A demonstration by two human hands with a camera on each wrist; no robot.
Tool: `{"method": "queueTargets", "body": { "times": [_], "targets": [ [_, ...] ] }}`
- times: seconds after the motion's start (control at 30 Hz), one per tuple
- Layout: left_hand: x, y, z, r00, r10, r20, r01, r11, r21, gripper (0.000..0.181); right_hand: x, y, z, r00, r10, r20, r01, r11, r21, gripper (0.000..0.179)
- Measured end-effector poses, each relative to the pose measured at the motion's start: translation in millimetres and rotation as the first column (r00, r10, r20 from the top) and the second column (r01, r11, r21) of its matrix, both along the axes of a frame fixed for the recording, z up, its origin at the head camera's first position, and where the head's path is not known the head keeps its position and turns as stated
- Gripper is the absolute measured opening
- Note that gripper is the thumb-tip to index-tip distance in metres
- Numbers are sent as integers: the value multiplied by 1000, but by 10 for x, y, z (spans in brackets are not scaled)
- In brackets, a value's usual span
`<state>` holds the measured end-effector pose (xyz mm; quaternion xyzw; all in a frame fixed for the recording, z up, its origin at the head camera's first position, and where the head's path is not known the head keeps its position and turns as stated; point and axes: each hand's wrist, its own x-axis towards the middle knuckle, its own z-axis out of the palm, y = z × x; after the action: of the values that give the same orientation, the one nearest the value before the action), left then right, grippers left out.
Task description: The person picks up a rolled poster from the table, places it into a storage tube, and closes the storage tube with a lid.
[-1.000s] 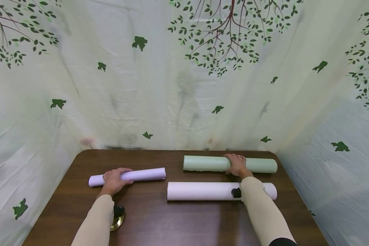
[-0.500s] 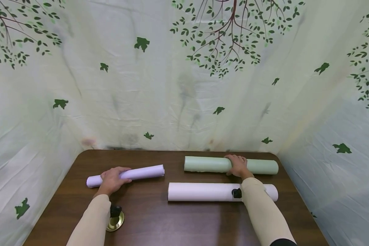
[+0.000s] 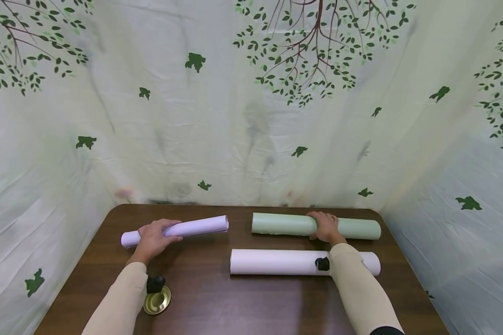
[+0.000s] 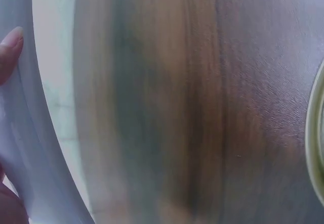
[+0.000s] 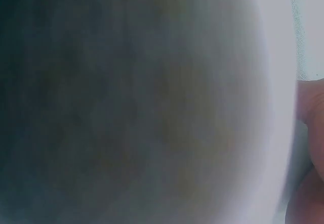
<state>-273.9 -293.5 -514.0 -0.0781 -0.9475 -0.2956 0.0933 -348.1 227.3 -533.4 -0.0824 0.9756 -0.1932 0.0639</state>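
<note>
My left hand (image 3: 152, 237) grips a thin lavender paper roll (image 3: 199, 226) near its left half. The roll tilts, its right end farther back, and a shadow shows on the table below it. In the left wrist view the roll (image 4: 38, 148) fills the left edge, with a thumb (image 4: 11, 52) lying on it. At the back right, my right hand (image 3: 324, 227) holds a thicker pale green roll (image 3: 282, 224) around its middle, fingers over the top. A white roll (image 3: 276, 262) lies in front of it, partly behind the right sleeve. The right wrist view is mostly blurred.
A gold-coloured round dish or lid (image 3: 163, 304) stands on the brown wooden table (image 3: 243, 307) beside the left forearm. White fabric (image 3: 243, 139) with printed leaves hangs along the back and both sides of the table.
My left hand has moved the lavender roll farther back and up, first tilting it. More of the gold-coloured dish now shows. The right hand and green roll stay put.
</note>
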Motion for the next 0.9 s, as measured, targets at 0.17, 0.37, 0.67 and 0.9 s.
{"method": "queueTargets", "body": {
  "times": [0.17, 0.37, 0.67, 0.9],
  "targets": [
    [56, 5, 128, 998, -33, -62, 30, 998, -47, 46, 31, -35, 34, 1000, 6, -14, -6, 1000, -13, 72],
    [168, 6, 292, 993, -46, -107, 37, 996, -86, 45, 43, -74, 99, 999, 29, -35, -30, 999, -27, 73],
    [278, 87, 407, 994, -26, -106, 13, 993, -117, 45, 61, -79, 192, 998, 45, -51, -44, 999, 24, 74],
    [334, 96, 403, 995, -28, -93, 15, 990, -138, 44, 127, -33, 259, 991, 78, -107, -76, 997, 25, 74]
  ]
}}
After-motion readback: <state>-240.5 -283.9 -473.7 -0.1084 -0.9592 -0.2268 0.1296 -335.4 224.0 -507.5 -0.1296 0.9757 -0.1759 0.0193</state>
